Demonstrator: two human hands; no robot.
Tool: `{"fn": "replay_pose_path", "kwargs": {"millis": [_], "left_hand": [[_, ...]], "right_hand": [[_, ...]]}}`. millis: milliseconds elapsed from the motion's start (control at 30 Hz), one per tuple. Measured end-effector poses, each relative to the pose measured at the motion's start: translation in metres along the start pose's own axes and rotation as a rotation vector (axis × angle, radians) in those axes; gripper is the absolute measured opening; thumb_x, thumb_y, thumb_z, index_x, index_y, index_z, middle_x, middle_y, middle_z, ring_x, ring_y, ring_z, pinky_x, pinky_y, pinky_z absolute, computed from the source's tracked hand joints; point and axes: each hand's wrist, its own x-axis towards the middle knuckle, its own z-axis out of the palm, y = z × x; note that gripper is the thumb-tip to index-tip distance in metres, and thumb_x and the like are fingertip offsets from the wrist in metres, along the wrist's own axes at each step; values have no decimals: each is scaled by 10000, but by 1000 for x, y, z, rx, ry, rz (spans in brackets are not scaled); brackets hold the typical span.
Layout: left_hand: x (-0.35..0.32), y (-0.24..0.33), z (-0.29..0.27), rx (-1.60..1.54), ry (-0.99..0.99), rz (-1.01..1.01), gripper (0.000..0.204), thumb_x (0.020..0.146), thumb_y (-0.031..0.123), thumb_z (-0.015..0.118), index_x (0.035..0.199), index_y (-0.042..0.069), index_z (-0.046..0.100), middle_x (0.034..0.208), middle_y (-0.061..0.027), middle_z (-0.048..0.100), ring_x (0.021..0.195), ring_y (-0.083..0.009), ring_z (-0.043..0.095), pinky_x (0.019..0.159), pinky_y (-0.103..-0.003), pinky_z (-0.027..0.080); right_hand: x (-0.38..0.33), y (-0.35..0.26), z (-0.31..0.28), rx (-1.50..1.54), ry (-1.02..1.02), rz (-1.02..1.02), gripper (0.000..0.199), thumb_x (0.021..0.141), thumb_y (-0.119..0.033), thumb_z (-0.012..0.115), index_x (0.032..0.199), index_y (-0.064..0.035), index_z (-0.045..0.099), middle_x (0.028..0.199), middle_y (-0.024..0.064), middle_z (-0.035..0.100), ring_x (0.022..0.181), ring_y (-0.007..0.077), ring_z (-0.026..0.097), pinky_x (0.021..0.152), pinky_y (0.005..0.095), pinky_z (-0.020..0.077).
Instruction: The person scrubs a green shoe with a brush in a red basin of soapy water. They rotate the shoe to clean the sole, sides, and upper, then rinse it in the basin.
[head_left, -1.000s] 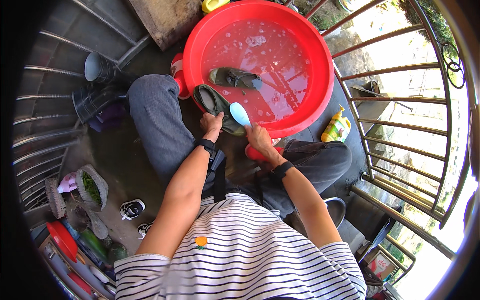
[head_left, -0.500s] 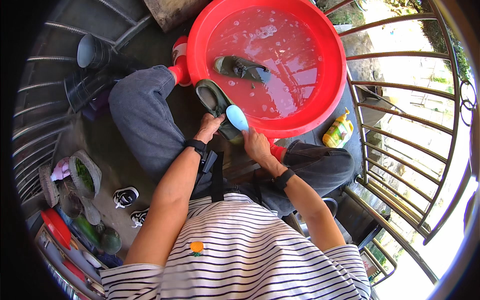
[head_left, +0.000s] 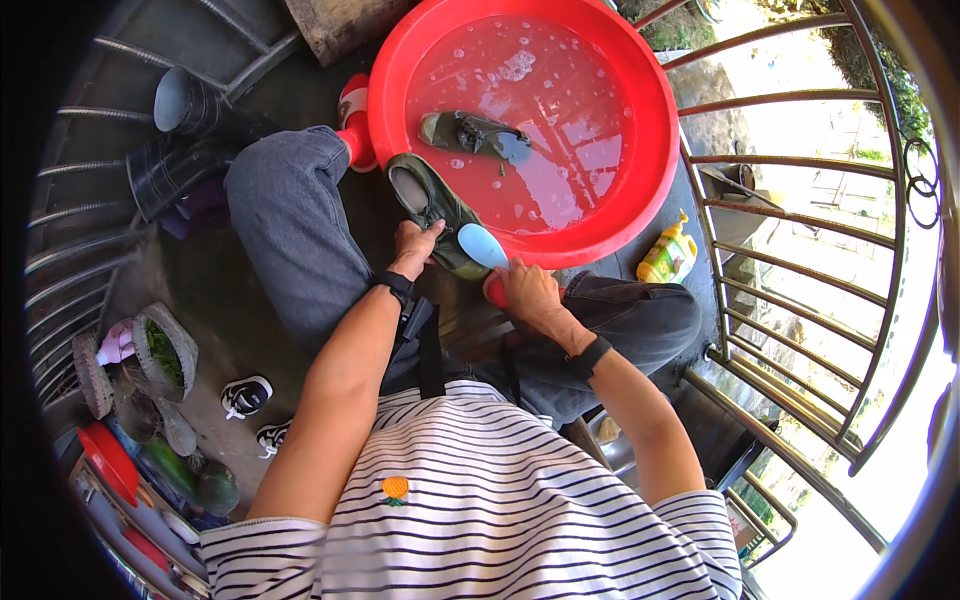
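My left hand grips a dark green wet shoe by its side, fingers closed around it. The shoe slants at the near left rim of a big red basin, its opening facing up. In my right hand is a light blue oval-headed brush, held by its handle. The brush head is over the toe end of the shoe; its underside is hidden. A second dark green shoe lies partly sunk in the cloudy, foam-flecked water.
A yellow bottle stands right of the basin, near metal railings. Black boots lie at the left. Black sneakers, grey shoes and a shelf with a red dish are lower left.
My right hand and the brush have shifted slightly right and down relative to the shoe. The left hand keeps its hold. The whole view has moved a little.
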Motion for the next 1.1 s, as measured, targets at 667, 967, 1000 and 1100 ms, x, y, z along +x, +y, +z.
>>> {"fn": "replay_pose_path", "kwargs": {"millis": [667,967,1000,1100], "left_hand": [[4,4,-2,65,-37,19,385,734,271,765,889,-62,648,842,-162,670,696,-235,676,450,-361,561],[8,0,-2,35,-88,-48,346,754,225,750,953,-35,640,847,-117,660,703,-228,665,508,-391,567],[10,1,-2,69,-75,-40,338,753,225,749,943,-33,644,847,-118,661,704,-228,666,509,-391,569],[12,3,0,170,-20,84,333,747,231,753,925,-32,654,852,-126,665,715,-229,669,501,-383,574]], "right_hand": [[71,-46,2,103,147,-142,424,921,-388,430,963,10,570,799,224,646,746,380,649,659,473,516],[31,-9,1,-24,-11,-49,424,919,-398,443,962,7,563,770,219,648,717,389,648,625,472,520],[47,-20,4,11,27,-55,429,918,-405,445,962,6,560,771,220,647,722,393,647,628,471,520],[81,-41,8,64,90,-69,452,915,-430,455,976,7,551,763,238,636,735,413,638,649,487,515]]}}
